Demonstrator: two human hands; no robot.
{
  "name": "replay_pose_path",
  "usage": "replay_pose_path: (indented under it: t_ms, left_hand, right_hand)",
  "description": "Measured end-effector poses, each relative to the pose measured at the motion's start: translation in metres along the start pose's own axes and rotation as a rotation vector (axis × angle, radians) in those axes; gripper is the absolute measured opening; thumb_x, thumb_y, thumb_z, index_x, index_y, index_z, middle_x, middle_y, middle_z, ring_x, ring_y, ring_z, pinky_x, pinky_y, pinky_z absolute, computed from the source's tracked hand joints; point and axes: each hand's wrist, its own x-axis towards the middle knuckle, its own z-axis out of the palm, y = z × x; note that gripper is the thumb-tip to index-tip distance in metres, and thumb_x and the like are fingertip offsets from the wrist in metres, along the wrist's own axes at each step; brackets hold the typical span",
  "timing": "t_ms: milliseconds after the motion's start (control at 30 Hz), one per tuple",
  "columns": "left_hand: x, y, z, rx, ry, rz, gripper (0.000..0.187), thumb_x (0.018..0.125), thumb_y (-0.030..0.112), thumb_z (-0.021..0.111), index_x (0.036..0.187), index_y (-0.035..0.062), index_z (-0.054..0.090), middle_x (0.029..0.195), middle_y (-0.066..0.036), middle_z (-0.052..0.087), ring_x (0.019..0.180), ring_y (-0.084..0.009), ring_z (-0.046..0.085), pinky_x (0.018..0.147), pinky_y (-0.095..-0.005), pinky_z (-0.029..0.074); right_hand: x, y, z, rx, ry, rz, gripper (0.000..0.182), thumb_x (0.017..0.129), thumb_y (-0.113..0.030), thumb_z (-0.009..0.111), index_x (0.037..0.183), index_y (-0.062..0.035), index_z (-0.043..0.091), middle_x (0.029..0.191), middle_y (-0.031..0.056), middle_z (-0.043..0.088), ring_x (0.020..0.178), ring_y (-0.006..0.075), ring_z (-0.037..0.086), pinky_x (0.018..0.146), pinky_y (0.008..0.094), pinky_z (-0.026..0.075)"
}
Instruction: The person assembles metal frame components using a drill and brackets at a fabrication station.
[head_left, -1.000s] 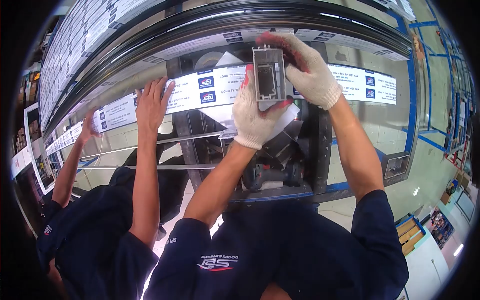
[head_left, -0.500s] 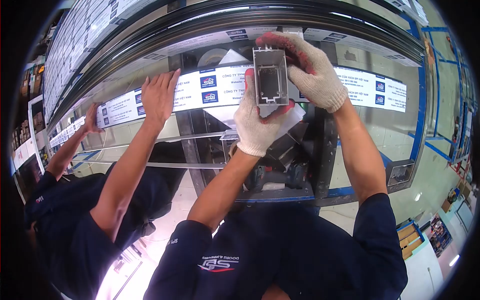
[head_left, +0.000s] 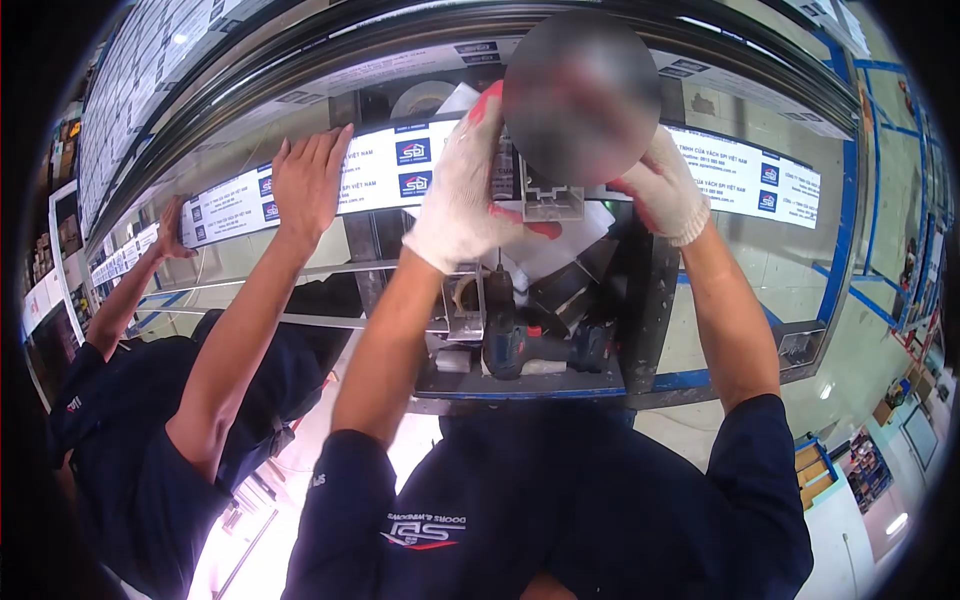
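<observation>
My left hand, in a white glove with red fingertips, is beside a short hollow aluminium profile. Its fingers point up and its thumb stretches out to the right, apart from them. A round grey blur covers most of the profile and the fingers of my right hand; only that gloved hand's lower part shows, right of the profile. Beneath both hands lies a long strip with white printed film. On the left, a co-worker's bare hand rests on the strip, and the other hand touches its far end.
Dark long profiles run across the back. Below my hands, a cordless drill and another dark tool lie on a tray. A roll of tape sits behind the strip. The bench has a blue-edged metal frame.
My left hand has shifted left and up, its thumb spreading from the fingers. The profile's visible end sits slightly lower. A grey blur now hides my right fingers. The co-worker's hands have barely moved.
</observation>
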Motion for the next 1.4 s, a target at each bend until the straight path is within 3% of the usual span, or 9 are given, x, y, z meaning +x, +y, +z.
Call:
replay_pose_path:
  t_ms: [267, 367, 433, 467, 533, 900, 1033, 1200, 1400]
  left_hand:
    - [0.005, -0.027, -0.003, 0.434, -0.099, 0.179, 0.130, 0.059, 0.047, 0.106, 0.164, 0.0016, 0.046, 0.159, -0.022, 0.058, 0.149, -0.0443, 0.054, 0.135, -0.0534, 0.027]
    - [0.008, -0.029, -0.006, 0.420, -0.154, 0.157, 0.125, 0.059, 0.044, 0.106, 0.162, 0.0026, 0.048, 0.151, -0.019, 0.063, 0.144, -0.0406, 0.058, 0.131, -0.0535, 0.032]
    - [0.014, -0.031, -0.007, 0.481, -0.194, 0.217, 0.119, 0.065, 0.039, 0.101, 0.163, 0.0009, 0.045, 0.149, -0.021, 0.063, 0.137, -0.0410, 0.061, 0.125, -0.0522, 0.039]
    - [0.018, -0.027, -0.008, 0.530, -0.232, 0.235, 0.115, 0.070, 0.034, 0.097, 0.165, -0.0024, 0.041, 0.153, -0.022, 0.060, 0.136, -0.0398, 0.063, 0.125, -0.0507, 0.040]
    - [0.024, -0.016, -0.008, 0.502, -0.265, 0.193, 0.125, 0.054, 0.038, 0.100, 0.158, -0.0016, 0.044, 0.138, -0.025, 0.063, 0.128, -0.0463, 0.060, 0.119, -0.0535, 0.042]
    - [0.016, 0.002, 0.000, 0.493, -0.170, 0.188, 0.116, 0.049, 0.031, 0.107, 0.150, 0.0070, 0.055, 0.126, -0.024, 0.074, 0.120, -0.0492, 0.067, 0.109, -0.0547, 0.052]
    - [0.020, 0.006, -0.002, 0.490, -0.185, 0.093, 0.109, 0.051, 0.030, 0.105, 0.146, 0.0064, 0.057, 0.124, -0.024, 0.073, 0.116, -0.0492, 0.067, 0.105, -0.0546, 0.055]
    - [0.025, 0.007, -0.005, 0.528, -0.228, 0.111, 0.100, 0.054, 0.030, 0.100, 0.142, 0.0058, 0.059, 0.121, -0.022, 0.069, 0.112, -0.0439, 0.063, 0.104, -0.0493, 0.051]
    - [0.011, -0.042, -0.008, 0.550, -0.233, 0.225, 0.123, 0.060, 0.048, 0.104, 0.160, 0.0036, 0.048, 0.136, -0.020, 0.068, 0.131, -0.0427, 0.063, 0.117, -0.0536, 0.042]
  right_hand:
    - [-0.002, 0.026, 0.011, -0.383, 0.159, -0.004, 0.044, 0.106, -0.039, 0.073, 0.137, -0.0072, 0.071, 0.127, 0.0197, 0.077, 0.120, 0.0312, 0.071, 0.120, 0.0431, 0.039]
    - [-0.004, 0.029, 0.017, -0.087, 0.177, 0.204, 0.065, 0.096, -0.029, 0.081, 0.152, -0.0027, 0.061, 0.134, 0.0194, 0.072, 0.129, 0.0305, 0.068, 0.122, 0.0395, 0.042]
    - [0.007, 0.011, -0.010, 0.250, -0.085, 0.197, 0.038, 0.105, -0.017, 0.070, 0.139, 0.0006, 0.068, 0.110, 0.0097, 0.073, 0.100, 0.0187, 0.068, 0.092, 0.0340, 0.055]
    - [-0.001, 0.021, 0.017, -0.182, 0.195, 0.085, 0.039, 0.109, -0.023, 0.070, 0.139, 0.0010, 0.066, 0.108, 0.0076, 0.073, 0.098, 0.0151, 0.066, 0.091, 0.0325, 0.054]
    - [-0.003, 0.029, 0.018, -0.139, 0.204, 0.107, 0.039, 0.110, -0.023, 0.070, 0.140, 0.0009, 0.066, 0.114, 0.0075, 0.073, 0.104, 0.0141, 0.066, 0.095, 0.0306, 0.054]
    - [-0.005, 0.036, 0.023, 0.326, 0.107, 0.134, 0.036, 0.114, -0.024, 0.070, 0.141, -0.0009, 0.065, 0.117, -0.0009, 0.071, 0.104, 0.0061, 0.065, 0.091, 0.0247, 0.056]
    - [-0.017, 0.049, 0.005, -0.544, 0.125, 0.006, 0.063, 0.118, -0.042, 0.056, 0.167, -0.0018, 0.047, 0.153, 0.0278, 0.061, 0.149, 0.0358, 0.054, 0.123, 0.0443, 0.043]
    - [-0.019, 0.023, -0.016, -0.661, -0.229, -0.007, 0.154, 0.061, -0.046, 0.107, 0.177, 0.0032, 0.018, 0.168, 0.0298, 0.043, 0.158, 0.0422, 0.041, 0.135, 0.0470, 0.029]
    - [-0.018, 0.038, 0.001, -0.899, -0.133, -0.011, 0.154, 0.057, -0.041, 0.105, 0.175, 0.0043, 0.017, 0.161, 0.0293, 0.051, 0.156, 0.0416, 0.046, 0.137, 0.0504, 0.025]
